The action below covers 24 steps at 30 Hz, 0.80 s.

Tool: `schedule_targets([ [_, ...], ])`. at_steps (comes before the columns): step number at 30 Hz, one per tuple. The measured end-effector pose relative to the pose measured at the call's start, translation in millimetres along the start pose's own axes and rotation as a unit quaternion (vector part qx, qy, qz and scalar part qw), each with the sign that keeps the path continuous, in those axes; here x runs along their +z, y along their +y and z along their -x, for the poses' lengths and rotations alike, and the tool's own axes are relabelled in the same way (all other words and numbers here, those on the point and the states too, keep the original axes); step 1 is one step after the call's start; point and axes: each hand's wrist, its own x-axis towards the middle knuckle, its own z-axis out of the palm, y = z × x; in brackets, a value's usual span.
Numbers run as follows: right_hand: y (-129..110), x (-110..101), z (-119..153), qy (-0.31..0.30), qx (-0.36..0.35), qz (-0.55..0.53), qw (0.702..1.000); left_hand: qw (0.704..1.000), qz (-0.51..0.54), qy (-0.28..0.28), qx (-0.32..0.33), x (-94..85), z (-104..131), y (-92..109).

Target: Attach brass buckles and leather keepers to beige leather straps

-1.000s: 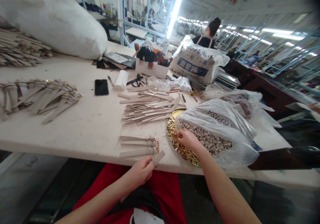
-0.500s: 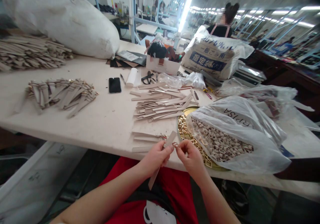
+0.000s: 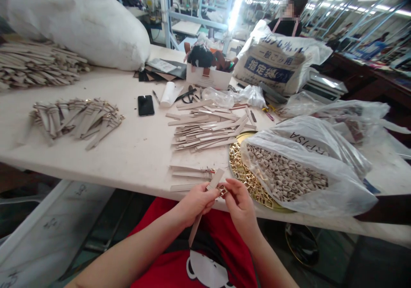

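My left hand (image 3: 196, 200) is closed on a flat beige strap (image 3: 216, 178), whose lower end hangs over my lap. Between thumb and fingers of my right hand (image 3: 239, 201) is a small gold buckle (image 3: 222, 191), right at the strap. Just past the table edge lie several straps with buckles (image 3: 189, 173). Farther back is a pile of plain beige straps (image 3: 205, 132). Gold buckles (image 3: 242, 172) fill a round gold tray (image 3: 248, 135) by my right hand. Partly over it lies a clear plastic bag (image 3: 346, 189) of small beige loops (image 3: 289, 172).
A bundle of buckled straps (image 3: 77, 117) lies on the left, with a phone (image 3: 146, 105) beyond it. At the back stand a white box (image 3: 208, 79), a printed bag (image 3: 269, 65) and a large white sack (image 3: 80, 22). A person (image 3: 290, 14) is behind.
My right hand has brought the buckle closer to the strap in my left hand, and its fingers have turned. The view has shifted slightly.
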Motion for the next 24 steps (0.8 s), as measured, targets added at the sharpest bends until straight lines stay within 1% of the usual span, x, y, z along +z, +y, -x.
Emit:
schedule_targets([
  [1,-1,2,1,-0.005,0.044,-0.063,0.997,0.999,-0.026,0.017,0.008,-0.3,0,-1],
  [3,-3,5,1,-0.014,0.121,-0.154,0.981,0.992,-0.104,0.059,0.038,-1.5,0,-2],
  [5,-3,8,0,-0.028,0.184,-0.203,0.961,0.970,-0.205,0.101,0.086,-3.0,1,-4],
  [7,0,10,-1,-0.045,0.219,-0.232,0.946,0.937,-0.298,0.130,0.129,-4.5,4,-5],
  [9,2,12,-1,-0.051,0.231,-0.252,0.938,0.910,-0.360,0.148,0.141,-5.7,7,-5],
  [10,3,13,-1,-0.047,0.234,-0.262,0.935,0.903,-0.377,0.152,0.139,-6.2,9,-5],
  [12,2,14,-1,-0.040,0.245,-0.290,0.924,0.901,-0.382,0.154,0.134,-7.1,10,-3],
  [16,-2,14,-1,-0.033,0.280,-0.369,0.886,0.918,-0.342,0.146,0.136,-8.8,8,-2],
  [19,-4,13,-1,-0.045,0.270,-0.409,0.870,0.929,-0.319,0.127,0.137,-9.1,6,-3],
  [21,-5,12,-1,-0.056,0.254,-0.414,0.872,0.929,-0.322,0.113,0.139,-8.3,7,-3],
  [23,-4,12,-2,-0.057,0.239,-0.391,0.887,0.927,-0.325,0.114,0.149,-7.0,9,-2],
  [24,-3,13,-2,-0.058,0.233,-0.372,0.897,0.930,-0.313,0.115,0.151,-6.3,10,-1],
])
